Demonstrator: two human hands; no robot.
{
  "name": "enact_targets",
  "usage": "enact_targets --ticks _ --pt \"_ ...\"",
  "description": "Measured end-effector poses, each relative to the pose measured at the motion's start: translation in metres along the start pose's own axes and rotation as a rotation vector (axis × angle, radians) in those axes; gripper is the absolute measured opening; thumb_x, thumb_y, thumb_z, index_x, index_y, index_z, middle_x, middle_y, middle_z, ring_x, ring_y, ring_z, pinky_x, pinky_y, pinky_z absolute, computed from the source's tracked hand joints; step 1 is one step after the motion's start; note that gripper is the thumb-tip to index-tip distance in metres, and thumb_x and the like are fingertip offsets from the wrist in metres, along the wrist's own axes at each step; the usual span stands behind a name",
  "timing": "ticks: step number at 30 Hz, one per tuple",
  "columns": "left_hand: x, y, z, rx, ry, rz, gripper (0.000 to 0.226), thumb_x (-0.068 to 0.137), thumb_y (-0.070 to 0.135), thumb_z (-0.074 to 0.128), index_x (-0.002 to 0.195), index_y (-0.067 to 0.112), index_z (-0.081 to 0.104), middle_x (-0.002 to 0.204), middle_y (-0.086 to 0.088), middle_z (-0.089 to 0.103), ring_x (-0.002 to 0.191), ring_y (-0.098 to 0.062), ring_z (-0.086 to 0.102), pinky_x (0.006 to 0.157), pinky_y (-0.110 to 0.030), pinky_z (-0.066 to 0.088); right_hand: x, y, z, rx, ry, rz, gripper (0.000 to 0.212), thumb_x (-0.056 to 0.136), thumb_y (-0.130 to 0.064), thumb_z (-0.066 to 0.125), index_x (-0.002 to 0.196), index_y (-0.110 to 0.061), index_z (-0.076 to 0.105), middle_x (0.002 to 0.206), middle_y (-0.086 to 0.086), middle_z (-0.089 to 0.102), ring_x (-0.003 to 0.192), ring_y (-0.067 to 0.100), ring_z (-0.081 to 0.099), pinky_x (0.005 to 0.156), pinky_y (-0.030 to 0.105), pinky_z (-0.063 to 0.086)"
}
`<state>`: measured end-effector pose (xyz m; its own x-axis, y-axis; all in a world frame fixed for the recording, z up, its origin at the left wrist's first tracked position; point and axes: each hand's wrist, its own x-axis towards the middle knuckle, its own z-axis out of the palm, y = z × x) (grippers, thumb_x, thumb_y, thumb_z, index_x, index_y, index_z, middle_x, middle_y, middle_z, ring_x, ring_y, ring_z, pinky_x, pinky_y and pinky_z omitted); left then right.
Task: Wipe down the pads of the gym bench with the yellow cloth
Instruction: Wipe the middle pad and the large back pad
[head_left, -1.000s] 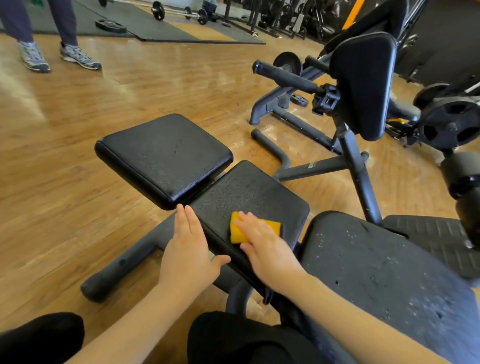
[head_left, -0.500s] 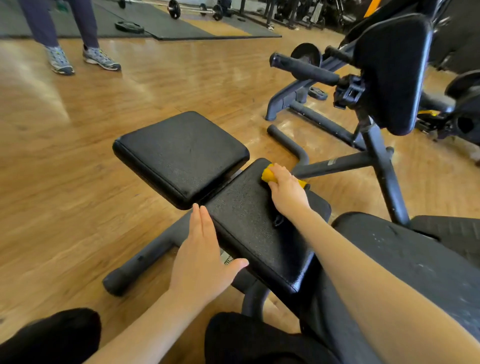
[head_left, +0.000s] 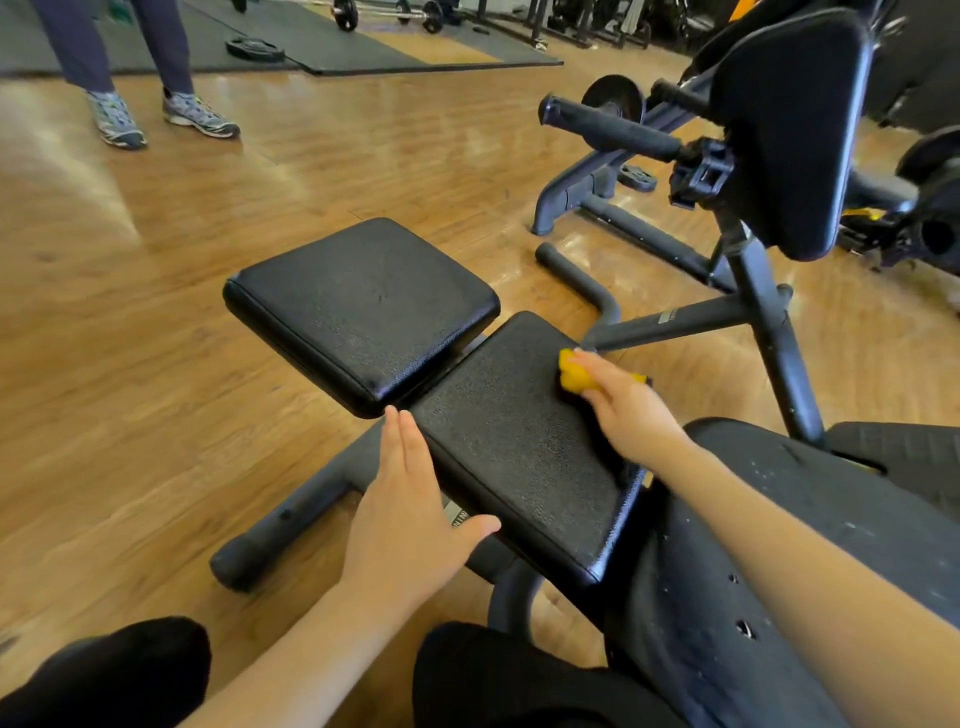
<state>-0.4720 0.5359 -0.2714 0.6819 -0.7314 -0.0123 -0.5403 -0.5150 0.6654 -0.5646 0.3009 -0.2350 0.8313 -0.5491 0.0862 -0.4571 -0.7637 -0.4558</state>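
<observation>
Head view: the yellow cloth (head_left: 574, 376) is gripped by the curled fingers (head_left: 597, 388) of the right hand (head_left: 631, 413) at the far right corner of the near bench pad (head_left: 519, 447), whose left edge is touched by the straight-fingered left hand (head_left: 402, 512).

The bench (head_left: 670, 322) stands on a wood floor (head_left: 130, 364), its dark tube frame spreading out low. It carries two black pads side by side: the far pad (head_left: 358, 306) is tilted and shiny, the near pad (head_left: 514, 447) lies just beside it, grainy. On the near pad's far right corner lies a bunched cloth (head_left: 574, 375) under the right hand (head_left: 631, 410). The left hand (head_left: 402, 514) rests flat, fingers (head_left: 400, 441) straight, along the near pad's left edge. A weight plate (head_left: 254, 49) lies on a dark mat (head_left: 322, 41) further off.
</observation>
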Motion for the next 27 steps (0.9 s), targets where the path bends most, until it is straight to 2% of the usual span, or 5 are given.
enact_targets --ticks 5,14,20,24,27 --pt "0.001 0.002 0.000 0.026 -0.005 -0.013 0.125 0.068 0.058 0.067 0.140 0.017 -0.025 0.150 0.001 -0.028 0.142 -0.019 0.011 0.105 -0.031 0.032 0.040 0.036 -0.015 -0.005 0.024 0.375 0.032 0.096 -0.028 0.039 0.122 -0.012 0.049 0.120 0.017 0.057 0.111 0.034 0.051 0.079 0.032 0.036" --pt "0.002 0.001 0.005 0.054 0.025 0.011 0.126 0.068 0.063 0.064 0.131 0.017 -0.035 0.151 -0.001 -0.027 0.143 -0.017 0.002 0.106 -0.028 0.030 0.013 0.051 -0.035 0.032 -0.089 0.286 0.030 0.093 -0.029 0.048 0.116 -0.012 0.053 0.111 0.012 0.060 0.104 0.027 0.054 0.089 0.038 0.040" --pt "0.003 0.002 0.009 0.060 0.041 -0.004 0.127 0.068 0.059 0.067 0.137 0.013 -0.029 0.151 -0.004 -0.027 0.143 -0.018 -0.002 0.112 -0.030 0.026 0.070 0.012 -0.014 -0.057 -0.089 0.232 0.035 0.096 -0.031 0.041 0.107 0.000 0.052 0.092 0.014 0.057 0.082 0.027 0.053 0.055 0.026 0.039" --pt "0.002 0.003 0.010 0.079 0.048 0.003 0.128 0.068 0.060 0.066 0.136 0.012 -0.032 0.150 -0.004 -0.029 0.142 -0.016 -0.006 0.110 -0.024 0.021 0.119 -0.017 0.008 -0.033 -0.072 0.175 0.040 0.096 -0.033 0.040 0.122 -0.004 0.048 0.118 0.017 0.056 0.104 0.031 0.053 0.079 0.033 0.037" --pt "0.002 0.002 0.010 0.092 0.057 0.015 0.128 0.068 0.060 0.066 0.136 0.011 -0.032 0.150 -0.005 -0.028 0.143 -0.017 -0.003 0.109 -0.023 0.021 0.114 -0.011 0.006 0.023 -0.079 0.178 0.039 0.095 -0.034 0.043 0.124 -0.010 0.048 0.115 0.015 0.058 0.097 0.028 0.054 0.078 0.034 0.040"
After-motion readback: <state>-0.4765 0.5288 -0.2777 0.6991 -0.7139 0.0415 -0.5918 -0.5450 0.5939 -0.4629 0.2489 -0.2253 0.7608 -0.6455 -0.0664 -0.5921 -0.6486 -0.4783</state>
